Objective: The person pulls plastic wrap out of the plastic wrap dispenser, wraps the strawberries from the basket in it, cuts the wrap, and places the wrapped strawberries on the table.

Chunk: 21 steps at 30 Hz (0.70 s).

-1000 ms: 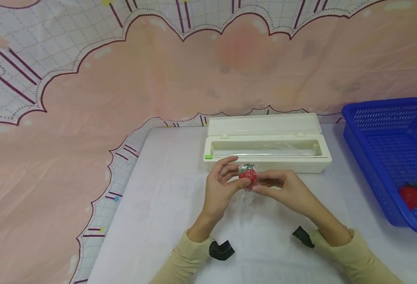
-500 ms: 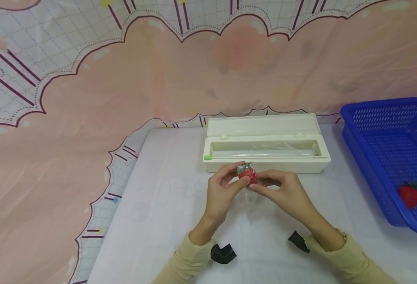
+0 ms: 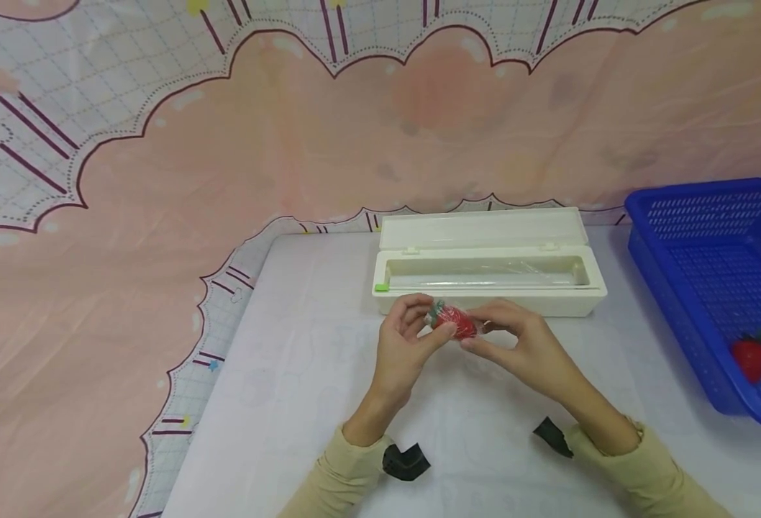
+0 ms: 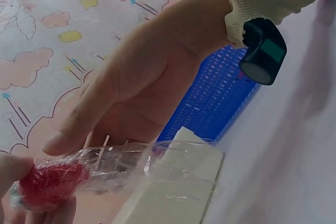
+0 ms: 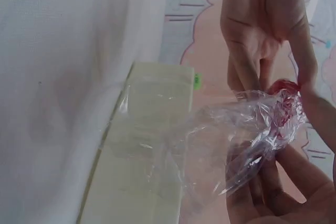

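A red strawberry (image 3: 454, 321) with a green leafy top, covered in clear plastic wrap, is held above the white table. My left hand (image 3: 403, 345) pinches it between thumb and fingers near the leafy end. At its pointed end my right hand (image 3: 516, 342) has thumb and fingers around the bunched plastic wrap (image 5: 262, 124). A loose tail of the wrap hangs out past the strawberry in both wrist views. In the left wrist view the wrapped strawberry (image 4: 50, 182) sits between the left thumb and fingers.
Just behind the hands stands a white cling-film box (image 3: 490, 303), lid raised, with a film roll (image 3: 484, 277) inside and a green slider on its edge. To the right is a blue plastic basket (image 3: 672, 309) holding another strawberry (image 3: 752, 358).
The strawberry has turned from upright to lying sideways, leafy end to the left. My hands stay in nearly the same place, and the wrap's tail no longer hangs below in the head view.
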### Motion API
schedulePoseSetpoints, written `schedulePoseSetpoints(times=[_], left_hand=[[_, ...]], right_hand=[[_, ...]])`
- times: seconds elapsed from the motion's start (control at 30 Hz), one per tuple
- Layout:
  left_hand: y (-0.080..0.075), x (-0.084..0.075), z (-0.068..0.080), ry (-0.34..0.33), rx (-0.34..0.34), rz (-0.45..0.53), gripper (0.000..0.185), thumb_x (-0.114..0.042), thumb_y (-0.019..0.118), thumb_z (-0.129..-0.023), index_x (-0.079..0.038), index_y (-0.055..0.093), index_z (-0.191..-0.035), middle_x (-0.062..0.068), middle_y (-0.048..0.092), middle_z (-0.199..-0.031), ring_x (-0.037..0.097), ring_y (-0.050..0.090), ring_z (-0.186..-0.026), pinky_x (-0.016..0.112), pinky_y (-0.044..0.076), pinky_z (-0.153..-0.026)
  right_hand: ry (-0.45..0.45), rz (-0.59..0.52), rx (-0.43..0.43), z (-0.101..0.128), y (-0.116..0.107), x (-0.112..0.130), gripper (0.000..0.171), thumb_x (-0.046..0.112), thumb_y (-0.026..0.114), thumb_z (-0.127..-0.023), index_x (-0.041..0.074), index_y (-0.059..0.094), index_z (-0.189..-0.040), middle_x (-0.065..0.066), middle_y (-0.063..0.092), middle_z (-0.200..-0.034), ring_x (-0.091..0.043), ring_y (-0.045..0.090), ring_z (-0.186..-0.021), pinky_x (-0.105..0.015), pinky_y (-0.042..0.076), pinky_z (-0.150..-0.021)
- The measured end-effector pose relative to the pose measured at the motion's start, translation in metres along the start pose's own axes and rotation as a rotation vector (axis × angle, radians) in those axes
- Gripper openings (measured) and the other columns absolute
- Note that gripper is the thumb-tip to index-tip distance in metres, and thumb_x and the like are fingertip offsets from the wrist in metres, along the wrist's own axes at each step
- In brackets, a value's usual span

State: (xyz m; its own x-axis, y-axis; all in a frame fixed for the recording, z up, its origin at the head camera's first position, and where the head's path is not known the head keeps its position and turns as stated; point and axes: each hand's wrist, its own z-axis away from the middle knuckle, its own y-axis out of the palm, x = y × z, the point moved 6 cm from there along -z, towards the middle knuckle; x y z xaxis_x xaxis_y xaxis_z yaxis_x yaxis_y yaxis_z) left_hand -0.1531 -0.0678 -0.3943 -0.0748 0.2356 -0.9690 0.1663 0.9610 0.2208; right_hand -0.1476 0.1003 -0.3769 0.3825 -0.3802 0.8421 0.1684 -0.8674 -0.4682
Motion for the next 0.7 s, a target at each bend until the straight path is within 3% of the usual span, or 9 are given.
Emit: schedulePoseSetpoints(times=[0.17,0.4,0.53,0.7], left_hand=[[0.0010,0.0019,-0.0007,-0.014,0.003,-0.014,0.054,0.002,0.070,-0.089,0.006,0.049,-0.139,0.008,0.059,-0.115,0.017,0.061,-0.112,0.024,0.056,-0.088],[0.0042,0.0037,0.0003,-0.009,0.020,-0.053,0.040,0.003,0.069,-0.089,0.011,0.056,-0.126,0.022,0.055,-0.126,0.015,0.060,-0.110,0.023,0.055,-0.088],[0.0008,0.0025,0.0005,0.003,0.023,-0.113,0.035,0.001,0.073,-0.086,0.008,0.059,-0.117,0.017,0.059,-0.118,0.014,0.062,-0.102,0.023,0.057,-0.082],[-0.0043,0.0010,-0.0005,-0.020,0.082,-0.159,0.030,0.002,0.076,-0.084,0.006,0.058,-0.107,0.015,0.065,-0.115,0.016,0.064,-0.101,0.026,0.058,-0.082]], right_hand=[[-0.028,0.061,-0.007,0.0010,0.0035,0.0033,0.049,0.014,0.086,-0.076,0.007,0.070,-0.122,0.001,0.065,-0.117,-0.012,0.060,-0.103,-0.026,0.056,-0.086],[-0.051,0.137,-0.010,0.0013,0.0032,0.0055,0.043,0.013,0.082,-0.080,0.010,0.070,-0.122,0.003,0.069,-0.114,-0.010,0.063,-0.097,-0.029,0.057,-0.083],[-0.063,0.134,-0.005,0.0012,-0.0008,0.0059,0.042,0.010,0.081,-0.081,0.008,0.070,-0.121,0.001,0.069,-0.116,-0.010,0.063,-0.097,-0.028,0.056,-0.084],[-0.102,0.120,0.036,0.0014,-0.0030,0.0086,0.038,0.008,0.079,-0.083,0.009,0.070,-0.120,0.001,0.070,-0.115,-0.010,0.063,-0.099,-0.028,0.055,-0.084]])
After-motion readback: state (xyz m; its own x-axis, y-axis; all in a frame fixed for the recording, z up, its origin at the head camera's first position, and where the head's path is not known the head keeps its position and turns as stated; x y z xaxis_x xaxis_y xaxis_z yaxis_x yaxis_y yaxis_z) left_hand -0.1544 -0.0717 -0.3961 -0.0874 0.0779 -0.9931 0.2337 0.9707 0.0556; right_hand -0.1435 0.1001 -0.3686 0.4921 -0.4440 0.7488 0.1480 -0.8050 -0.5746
